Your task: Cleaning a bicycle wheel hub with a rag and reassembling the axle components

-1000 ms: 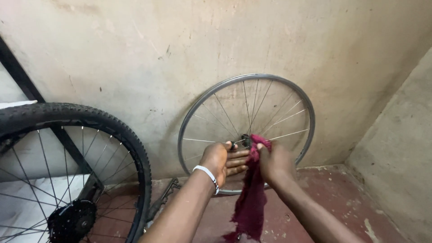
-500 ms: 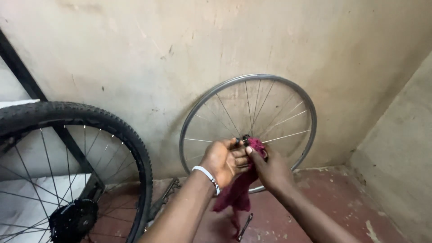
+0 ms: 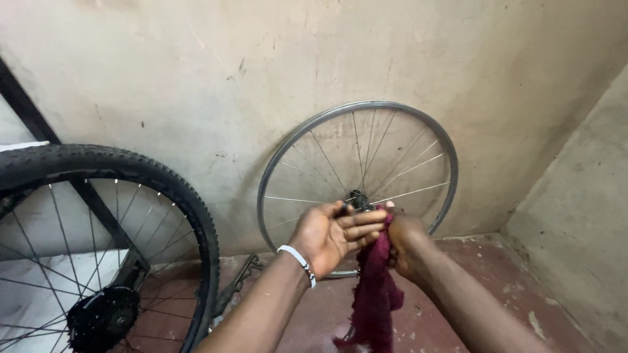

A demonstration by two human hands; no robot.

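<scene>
**Dark red rag held between both hands in front of a bare wheel**

We see the dark red rag (image 3: 374, 294) caught at its top end between the two hands and hanging from there. Its long axis runs nearly straight up and down, the upper end bunched at the fingers, the frayed lower end pointing to the floor and reaching the bottom edge of the view. The left hand (image 3: 330, 235) is just left of the rag's top, palm turned up and toward us, fingers half curled and laid against the cloth; a small dark part (image 3: 360, 199) shows just above its fingertips, and we cannot tell whether the hand holds it. The right hand (image 3: 407, 240) is just right of the rag, closed on the cloth with its back toward us. A white bracelet (image 3: 297, 258) sits on the left wrist.

Behind the hands a bare silver spoked rim (image 3: 288, 157) leans upright against the plaster wall (image 3: 196, 78), standing on the reddish floor (image 3: 484, 274). To the left, a wheel with a knobby black tyre (image 3: 131, 163) stands near a dark slanting bar (image 3: 23, 104).
</scene>
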